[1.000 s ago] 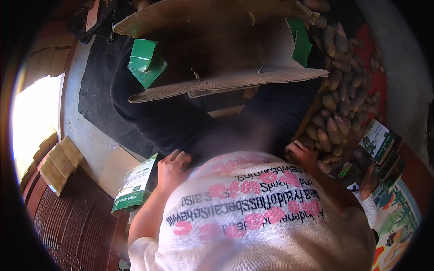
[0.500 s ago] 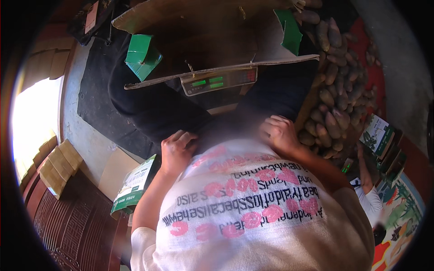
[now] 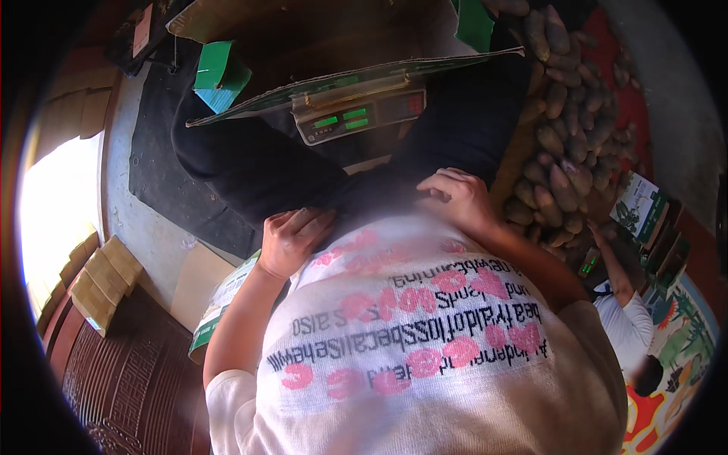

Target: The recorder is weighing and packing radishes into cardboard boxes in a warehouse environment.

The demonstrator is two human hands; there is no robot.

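Resting the left hand [image 3: 294, 236] at the near left of the lap, with fingers curled in against dark trousers [image 3: 250, 167], next to a pale knit shirt [image 3: 455, 406] with pink and black print. Cannot tell whether pinching cloth or merely lying on it. Laying the right hand [image 3: 459, 193] at the top of the right thigh, with fingers half bent toward the left and the palm hidden; cannot tell about a grip there either.

Beyond both hands, between the spread legs, showing a digital scale [image 3: 361, 115] with green-lit displays, partly covered by the near edge of an open cardboard carton [image 3: 440, 68]. Cannot tell whether bearing the carton's weight. Spanning the far middle with that carton, well apart from both hands, with green corner flaps [image 3: 214, 68] at left and right and a yellowish cord handle [image 3: 356, 96] along the near wall.

Spreading out to the right, a heap of elongated tubers [image 3: 561, 136] beside red cloth [image 3: 629, 114]. Farther right, reaching in near a green-and-white package [image 3: 641, 208], a co-worker's hand [image 3: 599, 236]. At left, just beside the left forearm, standing a green-and-white box [image 3: 221, 303]; farther left, carved dark wooden furniture [image 3: 129, 364] and brown cartons [image 3: 102, 284].
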